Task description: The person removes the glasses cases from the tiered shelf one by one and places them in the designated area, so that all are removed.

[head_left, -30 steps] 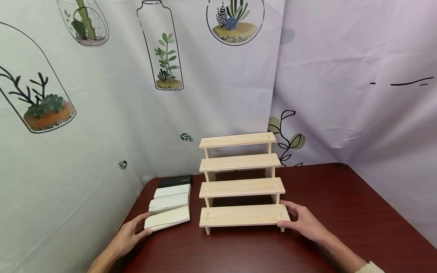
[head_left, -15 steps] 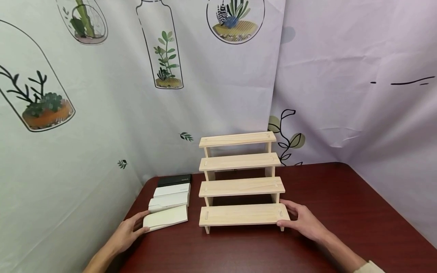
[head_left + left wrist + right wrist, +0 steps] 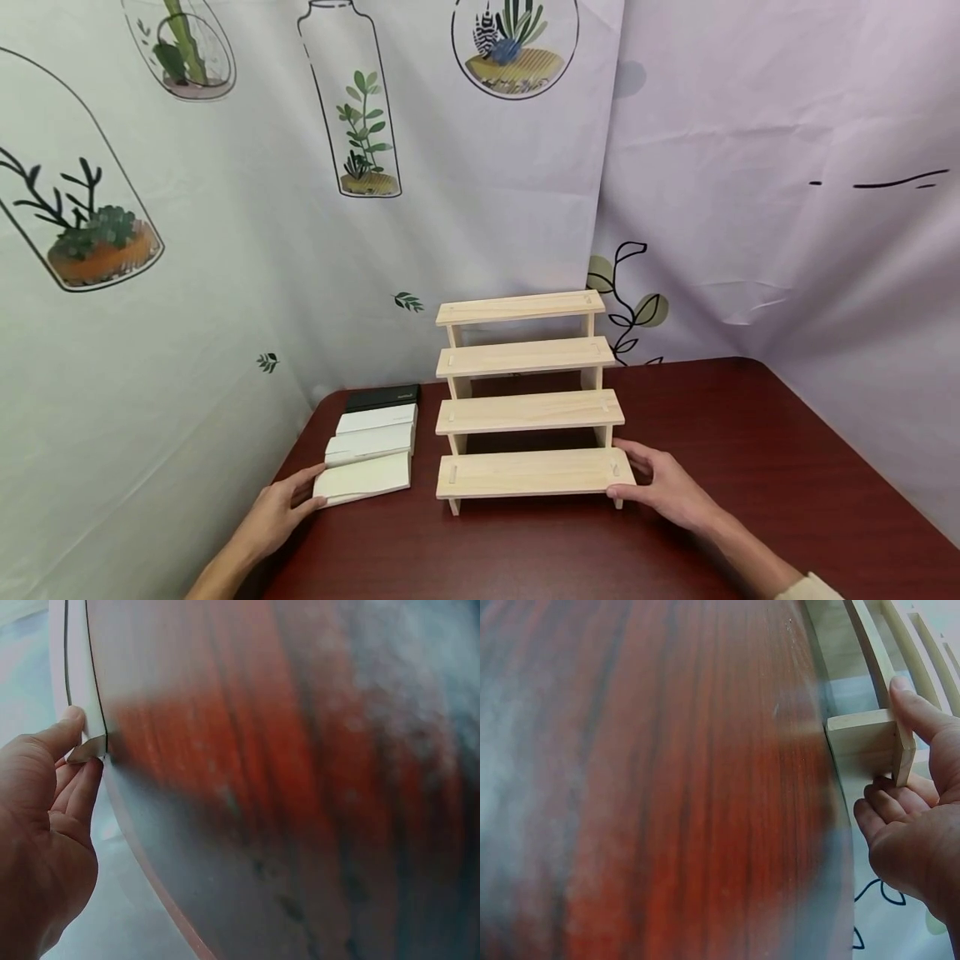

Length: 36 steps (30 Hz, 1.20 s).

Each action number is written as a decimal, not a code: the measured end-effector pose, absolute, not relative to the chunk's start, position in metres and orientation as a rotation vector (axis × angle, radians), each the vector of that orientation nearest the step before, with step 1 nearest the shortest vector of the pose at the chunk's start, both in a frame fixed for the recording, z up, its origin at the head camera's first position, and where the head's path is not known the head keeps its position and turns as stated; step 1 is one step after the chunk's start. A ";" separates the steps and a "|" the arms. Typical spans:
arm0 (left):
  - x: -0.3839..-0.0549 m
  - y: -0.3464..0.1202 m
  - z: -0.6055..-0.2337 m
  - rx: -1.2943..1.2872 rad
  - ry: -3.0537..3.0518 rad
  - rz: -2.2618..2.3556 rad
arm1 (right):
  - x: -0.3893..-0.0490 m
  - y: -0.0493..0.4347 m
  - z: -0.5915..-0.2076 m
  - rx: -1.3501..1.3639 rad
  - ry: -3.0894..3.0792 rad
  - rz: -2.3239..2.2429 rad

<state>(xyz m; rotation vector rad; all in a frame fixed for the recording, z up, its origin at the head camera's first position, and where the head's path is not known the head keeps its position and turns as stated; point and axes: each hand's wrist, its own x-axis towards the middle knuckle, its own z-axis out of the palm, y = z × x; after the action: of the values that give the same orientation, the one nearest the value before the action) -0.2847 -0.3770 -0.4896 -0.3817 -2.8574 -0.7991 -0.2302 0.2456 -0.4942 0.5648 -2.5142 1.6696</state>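
Observation:
A light wooden four-step rack (image 3: 532, 415) stands on the dark red table (image 3: 540, 550). My right hand (image 3: 670, 486) grips the right end of its lowest step (image 3: 536, 473). In the right wrist view, the thumb lies on one side of that board (image 3: 904, 746) and the fingers curl behind it. To the left, a thin cream rectangular piece (image 3: 363, 477) lies at the front of an overlapping row. My left hand (image 3: 273, 517) pinches its left end between thumb and fingers. The piece's exact kind cannot be told.
Behind the cream piece lie two white flat pieces (image 3: 369, 446) and a black one (image 3: 382, 398) with small lettering. A pale curtain (image 3: 495, 225) printed with plants in jars hangs close behind and to the left of the table.
My left hand has drawn the cream piece slightly to the left, with most of that shift in the first half second. The right hand and the rack stay in place.

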 end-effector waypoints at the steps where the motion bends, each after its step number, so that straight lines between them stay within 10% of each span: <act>1: -0.285 -0.377 -0.489 -0.381 -2.858 -0.803 | -0.230 0.246 -0.494 0.553 -2.516 1.669; 36: -0.283 -0.377 -0.484 -0.333 -2.697 -0.600 | -0.226 0.244 -0.493 0.479 -2.551 1.670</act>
<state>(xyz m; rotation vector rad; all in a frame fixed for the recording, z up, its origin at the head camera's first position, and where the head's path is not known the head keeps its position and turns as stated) -0.2826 -0.3766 -0.4838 -0.3333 -2.6969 -0.5998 -0.2256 0.2445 -0.4925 0.4791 -2.5510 1.6704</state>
